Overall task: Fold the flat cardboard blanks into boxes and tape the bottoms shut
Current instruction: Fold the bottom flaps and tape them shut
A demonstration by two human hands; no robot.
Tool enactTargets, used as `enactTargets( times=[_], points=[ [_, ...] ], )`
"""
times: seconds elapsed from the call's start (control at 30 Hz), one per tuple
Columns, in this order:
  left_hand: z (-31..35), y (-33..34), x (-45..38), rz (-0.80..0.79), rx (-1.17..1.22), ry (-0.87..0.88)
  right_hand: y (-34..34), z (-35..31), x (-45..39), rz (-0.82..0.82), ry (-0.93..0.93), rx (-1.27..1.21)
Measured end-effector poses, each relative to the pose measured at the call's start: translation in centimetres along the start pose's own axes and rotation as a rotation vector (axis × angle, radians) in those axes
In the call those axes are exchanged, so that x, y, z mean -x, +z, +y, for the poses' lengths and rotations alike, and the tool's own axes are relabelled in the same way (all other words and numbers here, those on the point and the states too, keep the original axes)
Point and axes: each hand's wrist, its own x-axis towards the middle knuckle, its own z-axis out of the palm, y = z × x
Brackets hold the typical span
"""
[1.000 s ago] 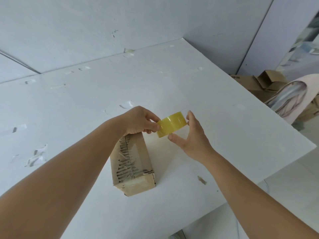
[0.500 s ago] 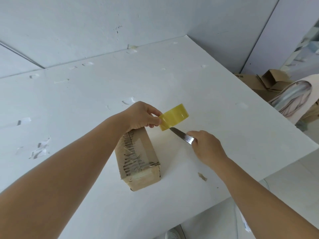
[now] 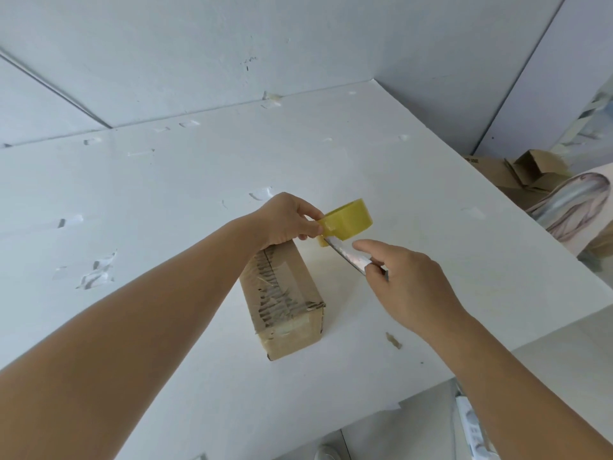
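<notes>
- A cardboard scrap (image 3: 393, 340) lies on the white desk (image 3: 481, 293) near its front edge, right of the box.
- The box (image 3: 285, 303), long and narrow, lies on the desk between the two forearms, its torn upper face crossed with clear tape and one end facing the camera.
- The right hand (image 3: 403, 282) has its grip curled round a metal blade (image 3: 346, 255), forefinger stretched along it; the blade tip touches the underside of the tape roll.
- The left hand (image 3: 287, 220) hovers over the box's far end, its grip pinching the near edge of the yellow tape roll (image 3: 348, 220), held above the desk.
- Torn tape bits (image 3: 99, 273) dot the desk to the left and beyond.
- Past the desk's right edge, more cardboard (image 3: 527, 171) sits in a heap beside a pale printed panel (image 3: 577, 207).
</notes>
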Motion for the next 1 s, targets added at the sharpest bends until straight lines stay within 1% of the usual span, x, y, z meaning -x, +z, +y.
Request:
enactTargets(
  times=[0.07,0.17,0.3,0.43,0.47,0.5,0.57,0.6,0.63,0.67,0.77,0.87,0.93,1.0],
  points=[
    [0.0,0.0,0.1,0.005,0.001,0.009,0.1,-0.5,-0.3,-0.001,-0.05,0.111],
    [0.1,-0.1,0.2,0.012,0.005,0.007,0.3,-1.5,-0.7,-0.071,-0.084,0.289],
    [0.1,-0.1,0.3,0.022,-0.009,0.008,0.3,-3.1,-1.1,-0.136,-0.08,0.408],
    [-0.1,-0.2,0.4,0.029,-0.007,0.01,0.9,-4.1,-1.7,-0.126,-0.082,0.513],
    [-0.1,-0.3,0.5,0.033,-0.003,0.015,1.3,-4.2,-1.9,-0.138,-0.087,0.536],
    [-0.1,-0.3,0.6,0.045,0.021,0.024,1.9,-4.1,-2.0,-0.185,-0.094,0.546],
    [0.0,-0.3,0.7,0.066,0.107,0.063,3.6,-3.6,-1.5,-0.34,-0.078,0.499],
    [0.1,-0.3,0.7,0.068,0.132,0.086,4.6,-2.9,-1.3,-0.392,-0.053,0.452],
    [0.1,-0.4,0.7,0.066,0.137,0.097,5.4,-2.2,-1.3,-0.407,-0.026,0.401],
    [0.0,-0.3,0.7,0.058,0.128,0.09,6.1,-1.4,-1.4,-0.393,0.004,0.356],
    [-0.3,-0.3,0.6,0.062,0.125,0.078,7.8,0.6,-1.9,-0.343,0.037,0.329],
    [-0.3,-0.2,0.5,0.061,0.166,0.075,9.2,2.0,-2.1,-0.318,0.131,0.145],
    [-0.3,-0.2,0.4,0.057,0.157,0.063,9.8,2.6,-2.1,-0.308,0.126,0.073],
    [-0.4,-0.1,0.3,0.056,0.162,0.048,9.9,2.9,-2.3,-0.295,0.114,0.092]
  ],
)
